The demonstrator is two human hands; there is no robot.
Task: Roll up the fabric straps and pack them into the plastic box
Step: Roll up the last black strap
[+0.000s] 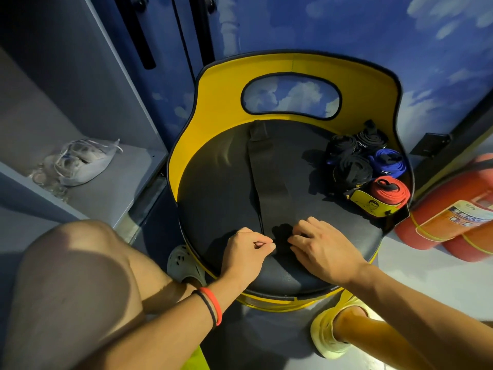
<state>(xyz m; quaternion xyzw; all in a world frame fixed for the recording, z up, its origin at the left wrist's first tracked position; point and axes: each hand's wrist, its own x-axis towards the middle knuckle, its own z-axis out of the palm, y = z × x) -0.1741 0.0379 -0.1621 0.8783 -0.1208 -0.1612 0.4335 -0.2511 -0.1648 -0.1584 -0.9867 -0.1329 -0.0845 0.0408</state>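
A long black fabric strap (262, 166) lies flat along the dark round seat (213, 188) of a yellow chair, running from the backrest toward me. Its near end is a small rolled bundle between my hands. My left hand (246, 252) pinches the roll from the left side. From the right, my right hand (320, 244) holds it with curled fingers. Several rolled straps sit at the seat's right: black rolls (349, 169), a blue roll (390, 162) and a red roll (389, 190). No plastic box is in view.
The yellow backrest (221, 89) curves behind the seat. Red fire extinguishers (448, 217) lie on the floor to the right. A grey shelf (112, 182) on the left holds a bag (82, 161) and coins. My knee (74, 263) is at lower left.
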